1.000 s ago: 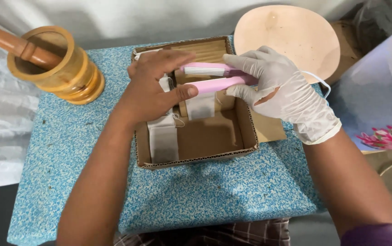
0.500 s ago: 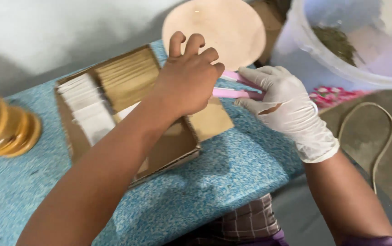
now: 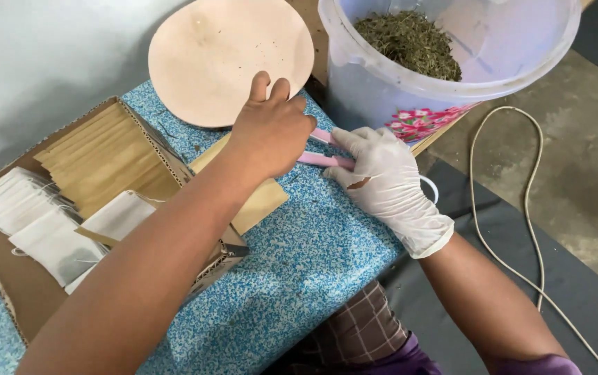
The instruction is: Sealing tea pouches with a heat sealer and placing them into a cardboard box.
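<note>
My bare left hand [image 3: 271, 128] rests knuckles-up at the right edge of the blue speckled table [image 3: 313, 257], its fingers curled over one end of a slim pink tool [image 3: 315, 159]. My right hand [image 3: 382, 177], in a torn white glove, grips the tool's other end just to the right. Both hands are close together, beside a flap of the open cardboard box [image 3: 7, 298]. Inside the box lie white tea bags [image 3: 35, 222] and a stack of brown paper sachets [image 3: 104, 156].
A round beige board [image 3: 222, 52] leans at the table's back. A translucent bucket [image 3: 410, 83] of dried green herb [image 3: 410, 38] stands right of the table. A pale cord [image 3: 514, 208] curls over the grey floor.
Both hands have carried the pink tool out of the box to the table's right edge, near the bucket. The view has swung right, so the mortar is out of sight.
</note>
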